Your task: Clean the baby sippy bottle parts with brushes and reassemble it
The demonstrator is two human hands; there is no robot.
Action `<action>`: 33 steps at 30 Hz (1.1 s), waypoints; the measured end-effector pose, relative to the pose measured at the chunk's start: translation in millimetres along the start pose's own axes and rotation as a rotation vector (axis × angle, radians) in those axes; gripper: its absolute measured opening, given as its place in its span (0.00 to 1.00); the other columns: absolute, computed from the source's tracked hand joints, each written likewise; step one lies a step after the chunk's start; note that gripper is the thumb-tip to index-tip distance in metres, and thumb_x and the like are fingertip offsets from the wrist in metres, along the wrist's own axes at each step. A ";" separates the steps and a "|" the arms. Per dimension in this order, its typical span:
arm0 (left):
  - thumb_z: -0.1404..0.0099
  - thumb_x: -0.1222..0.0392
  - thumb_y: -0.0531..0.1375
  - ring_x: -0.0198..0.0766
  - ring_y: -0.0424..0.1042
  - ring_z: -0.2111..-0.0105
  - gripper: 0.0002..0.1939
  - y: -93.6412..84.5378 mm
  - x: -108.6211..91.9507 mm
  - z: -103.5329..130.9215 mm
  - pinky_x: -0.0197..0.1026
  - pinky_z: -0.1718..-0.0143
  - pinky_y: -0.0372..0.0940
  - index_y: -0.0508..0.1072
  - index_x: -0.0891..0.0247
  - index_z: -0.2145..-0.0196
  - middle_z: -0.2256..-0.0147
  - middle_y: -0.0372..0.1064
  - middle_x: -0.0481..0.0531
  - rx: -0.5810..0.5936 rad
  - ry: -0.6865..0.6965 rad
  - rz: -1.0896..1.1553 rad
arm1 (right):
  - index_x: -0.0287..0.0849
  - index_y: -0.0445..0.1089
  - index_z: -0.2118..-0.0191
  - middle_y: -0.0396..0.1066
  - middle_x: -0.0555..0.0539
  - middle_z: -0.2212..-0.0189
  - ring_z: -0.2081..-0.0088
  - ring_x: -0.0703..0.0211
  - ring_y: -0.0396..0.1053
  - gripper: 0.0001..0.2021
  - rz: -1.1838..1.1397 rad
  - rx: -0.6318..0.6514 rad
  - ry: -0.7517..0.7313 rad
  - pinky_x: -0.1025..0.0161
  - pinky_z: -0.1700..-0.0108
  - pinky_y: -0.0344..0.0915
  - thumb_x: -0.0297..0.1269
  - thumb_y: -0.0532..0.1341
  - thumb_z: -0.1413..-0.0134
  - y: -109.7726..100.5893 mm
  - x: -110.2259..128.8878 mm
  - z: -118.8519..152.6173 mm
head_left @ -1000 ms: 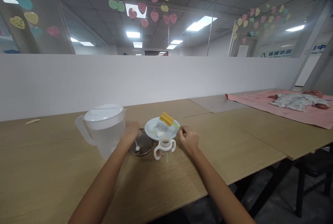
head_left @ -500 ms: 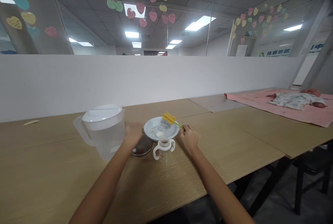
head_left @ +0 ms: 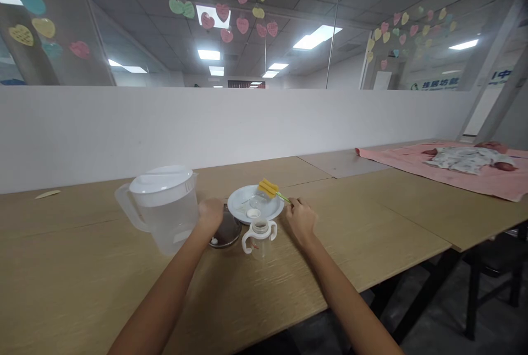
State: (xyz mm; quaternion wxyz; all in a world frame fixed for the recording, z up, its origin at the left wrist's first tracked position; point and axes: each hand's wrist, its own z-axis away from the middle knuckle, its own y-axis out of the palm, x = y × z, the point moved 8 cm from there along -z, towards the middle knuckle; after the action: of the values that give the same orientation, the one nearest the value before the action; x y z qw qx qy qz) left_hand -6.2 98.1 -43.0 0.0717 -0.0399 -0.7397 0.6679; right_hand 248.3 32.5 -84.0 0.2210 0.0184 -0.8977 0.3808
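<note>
Closed around the green handle of a yellow sponge brush (head_left: 268, 187) is my right hand (head_left: 302, 219), at the right of a white bowl (head_left: 233, 207). The brush head lies over the bowl's back right rim. Inside the bowl are a clear piece and a small white ring (head_left: 253, 213). My left hand (head_left: 210, 216) is closed at the left edge of a dark round lidded item (head_left: 227, 229); what its fingers hold, if anything, is hidden. A clear bottle with white handles (head_left: 259, 238) stands upright in front of the bowl.
Left of my left hand stands a translucent pitcher (head_left: 170, 212) with a white lid. A pink cloth (head_left: 499, 183) with a baby-like figure (head_left: 466, 159) on it lies at the far right. The white wall (head_left: 247, 124) borders the table's back, and a dark stool (head_left: 490, 261) is at the lower right.
My left hand has shifted very slightly and looks less blurred. The brush and my right hand are almost where they were.
</note>
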 end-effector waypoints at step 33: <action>0.37 0.47 0.52 0.50 0.57 0.43 0.27 5.0 -88.2 -2.5 0.54 0.43 0.50 0.60 0.67 0.46 0.44 0.59 0.65 -0.208 0.451 0.307 | 0.42 0.74 0.65 0.72 0.47 0.70 0.65 0.60 0.64 0.14 -0.153 -0.166 -0.137 0.61 0.57 0.47 0.28 0.51 0.48 -5.3 5.3 -1.6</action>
State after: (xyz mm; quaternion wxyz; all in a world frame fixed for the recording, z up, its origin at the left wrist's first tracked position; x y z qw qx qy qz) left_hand 81.1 87.4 -52.4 0.1280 -0.3061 -0.7548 0.5658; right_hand 245.3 30.5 -77.3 0.1883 0.0946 -0.9350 0.2853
